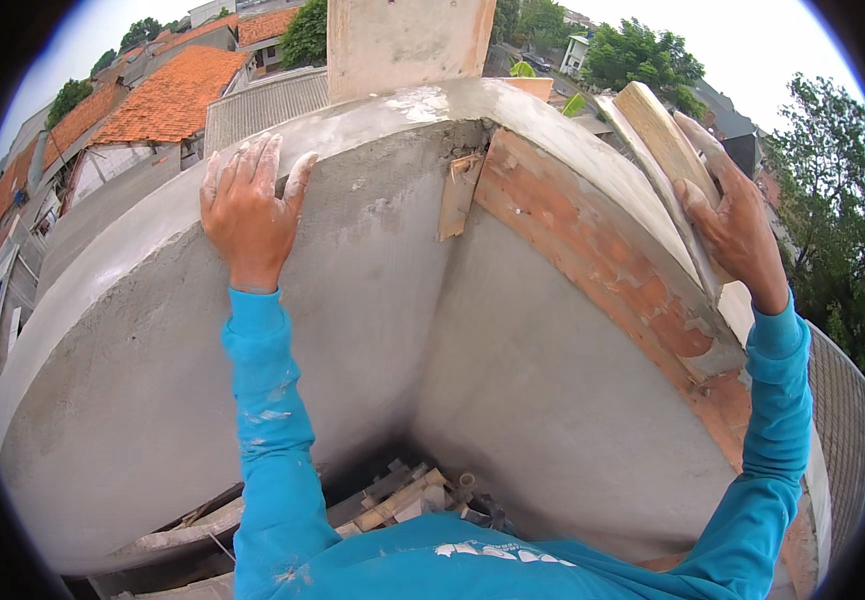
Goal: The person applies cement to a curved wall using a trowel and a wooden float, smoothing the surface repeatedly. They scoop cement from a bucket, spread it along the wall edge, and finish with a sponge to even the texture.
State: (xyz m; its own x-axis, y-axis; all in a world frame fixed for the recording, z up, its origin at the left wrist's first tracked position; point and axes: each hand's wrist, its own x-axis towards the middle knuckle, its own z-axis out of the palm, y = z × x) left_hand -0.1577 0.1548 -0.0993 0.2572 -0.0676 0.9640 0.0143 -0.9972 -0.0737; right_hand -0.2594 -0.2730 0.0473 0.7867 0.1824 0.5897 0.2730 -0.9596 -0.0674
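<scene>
My left hand lies over the top edge of the grey plastered wall on the left, fingers stretched out and whitened with dust or mortar. It holds nothing. On the right, my right hand is closed on a wooden board along the top of the other wall. Its thumb is on the near side; the other fingers reach over the board and are partly hidden. Below that board, a reddish-brown strip smeared with mortar runs along the wall's upper inner face. A short wood piece stands in the corner where the walls meet.
A pale upright slab or pillar rises behind the corner. Down between the walls lie wood scraps and rubble in a dark gap. Beyond the left wall are orange tiled roofs well below; trees stand past the right wall.
</scene>
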